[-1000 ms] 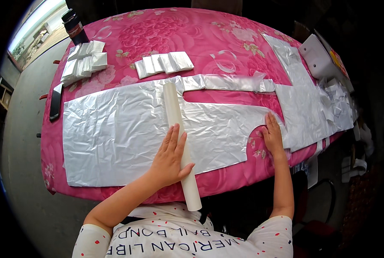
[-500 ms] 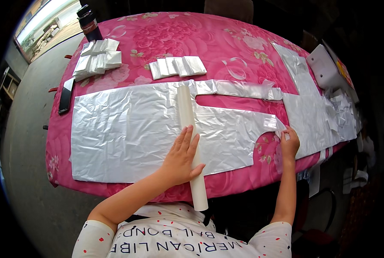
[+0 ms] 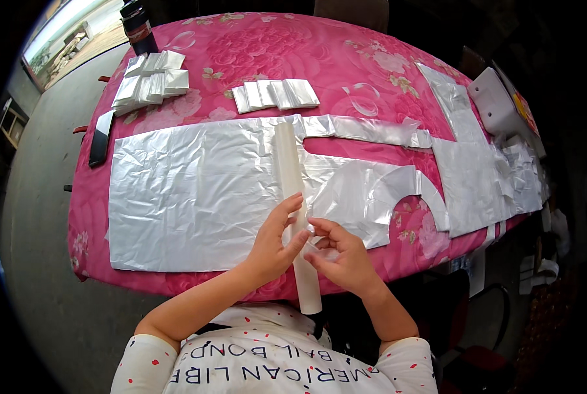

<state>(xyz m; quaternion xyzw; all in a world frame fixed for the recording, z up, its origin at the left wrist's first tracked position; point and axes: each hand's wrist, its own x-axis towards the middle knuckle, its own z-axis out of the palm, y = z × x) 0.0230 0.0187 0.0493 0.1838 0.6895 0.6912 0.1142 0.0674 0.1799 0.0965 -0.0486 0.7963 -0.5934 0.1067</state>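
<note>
Left hand point(image 3: 274, 240) and right hand point(image 3: 343, 256) meet at the near table edge, fingers pinched together on the white roll point(image 3: 293, 197). Roll lies lengthwise across the silver plastic sheet point(image 3: 188, 190), its near end overhanging the edge. Pink floral table point(image 3: 346, 59) bare beyond; folded silver stacks point(image 3: 277, 94) and a dark bottle point(image 3: 138, 26) far left. Grey floor point(image 3: 37, 217) at left.
</note>
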